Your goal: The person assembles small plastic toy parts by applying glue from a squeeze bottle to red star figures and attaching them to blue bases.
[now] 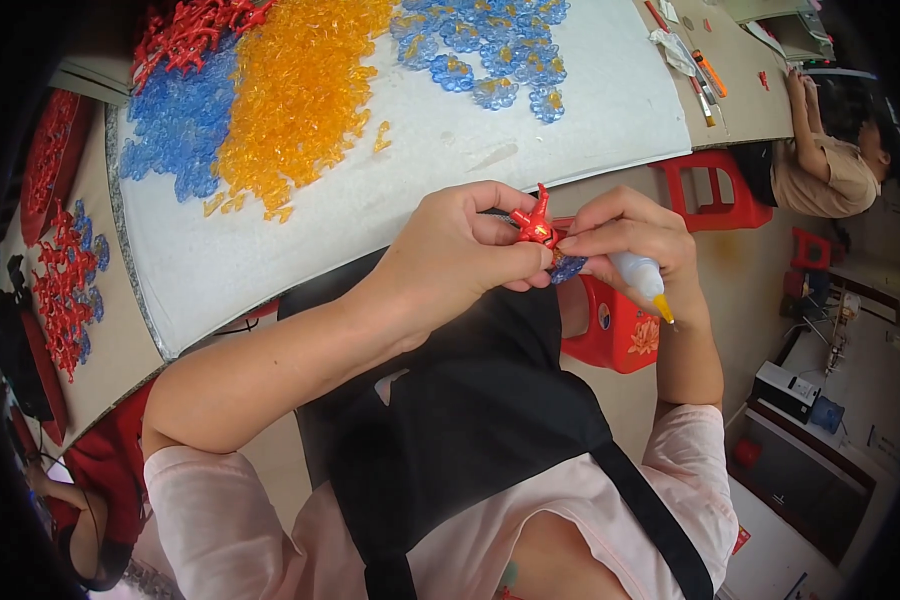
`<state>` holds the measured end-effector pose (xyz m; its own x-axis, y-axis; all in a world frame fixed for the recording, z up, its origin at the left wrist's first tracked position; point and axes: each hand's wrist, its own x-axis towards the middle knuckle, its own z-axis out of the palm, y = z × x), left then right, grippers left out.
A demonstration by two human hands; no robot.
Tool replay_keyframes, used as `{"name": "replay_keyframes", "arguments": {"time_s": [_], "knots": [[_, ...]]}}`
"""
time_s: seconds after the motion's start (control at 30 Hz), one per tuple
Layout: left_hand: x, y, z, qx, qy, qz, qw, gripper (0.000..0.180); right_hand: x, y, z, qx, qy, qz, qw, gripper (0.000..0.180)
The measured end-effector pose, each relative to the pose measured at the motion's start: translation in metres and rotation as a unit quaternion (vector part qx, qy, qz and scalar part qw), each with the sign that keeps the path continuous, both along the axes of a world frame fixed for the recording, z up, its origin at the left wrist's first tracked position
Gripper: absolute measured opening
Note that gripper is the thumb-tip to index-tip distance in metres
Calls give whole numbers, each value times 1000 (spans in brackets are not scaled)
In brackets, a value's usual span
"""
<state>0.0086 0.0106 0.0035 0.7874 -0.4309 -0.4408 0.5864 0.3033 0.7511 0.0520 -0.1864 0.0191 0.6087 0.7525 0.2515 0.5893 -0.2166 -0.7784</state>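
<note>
Above my lap, just off the table's near edge, my two hands meet. My left hand (480,240) is closed on a shiny red plastic figure (537,225) with pointed, branching limbs. A translucent blue piece (567,268) sits against the figure's lower end. My right hand (635,240) pinches at the join with thumb and fingertips. That same hand also keeps a small white squeeze bottle (638,272) against its palm, its yellow nozzle tilted down to the right. Fingers cover part of the figure and the join.
On the white-covered table (470,160) lie heaps of orange pieces (300,90), blue pieces (175,130) and red figures (195,35). Blue-and-orange assemblies (495,50) spread farther right, beyond them a brush and an orange cutter (708,73). Red stools (620,325) stand below. Another person (830,160) sits right.
</note>
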Motion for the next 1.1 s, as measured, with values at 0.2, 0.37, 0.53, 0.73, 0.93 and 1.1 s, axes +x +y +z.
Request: {"name": "replay_keyframes", "arguments": {"time_s": [0.2,0.37,0.53,0.73,0.93,1.1], "knots": [[-1,0,-1,-2,7,-2,1000,32,-6,-1,-1,-2,-4,-14,1000,24],[2,-1,3,8,-14,-13,1000,31,-4,-1,2,9,-1,-14,1000,24],[1,-1,7,9,-19,-9,1000,30,-5,-1,2,31,23,-26,999,24],[1,-2,6,-2,-21,-10,1000,30,-9,-2,2,20,3,-47,999,22],[1,-3,5,-4,-33,-6,999,28,-10,-1,2,20,-12,-49,999,22],[-1,-4,4,3,-28,1,1000,28,-8,-2,1,19,-7,-36,999,23]]}}
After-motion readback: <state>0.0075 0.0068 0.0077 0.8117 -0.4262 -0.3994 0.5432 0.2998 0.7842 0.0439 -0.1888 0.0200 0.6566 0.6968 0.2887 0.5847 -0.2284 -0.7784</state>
